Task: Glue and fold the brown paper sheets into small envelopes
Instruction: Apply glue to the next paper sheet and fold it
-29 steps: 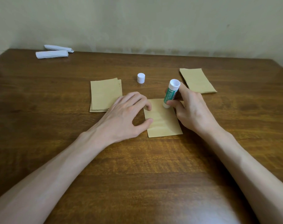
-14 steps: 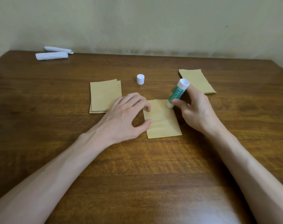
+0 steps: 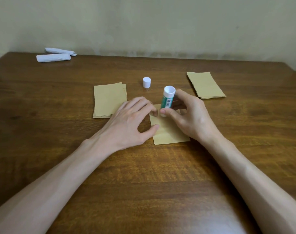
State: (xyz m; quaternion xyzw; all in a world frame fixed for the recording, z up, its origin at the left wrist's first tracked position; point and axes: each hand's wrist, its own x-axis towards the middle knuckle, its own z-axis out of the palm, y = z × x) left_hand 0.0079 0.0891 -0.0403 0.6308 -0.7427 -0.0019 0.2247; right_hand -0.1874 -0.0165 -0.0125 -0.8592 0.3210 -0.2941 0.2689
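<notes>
Right hand (image 3: 192, 115) grips glue stick (image 3: 167, 100) at far edge of brown sheet (image 3: 169, 132); left hand (image 3: 132, 122) pins it, fingers extended. Gluing midway, probably; fold and sheet stack (image 3: 110, 100) not yet done.

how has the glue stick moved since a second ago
Yes: the glue stick slid left along the far edge of the brown paper sheet, nearer the unmoved white cap.

Matt brown paper sheet (image 3: 169, 132) lies on a glossy, grained wooden table (image 3: 143, 183).
</notes>
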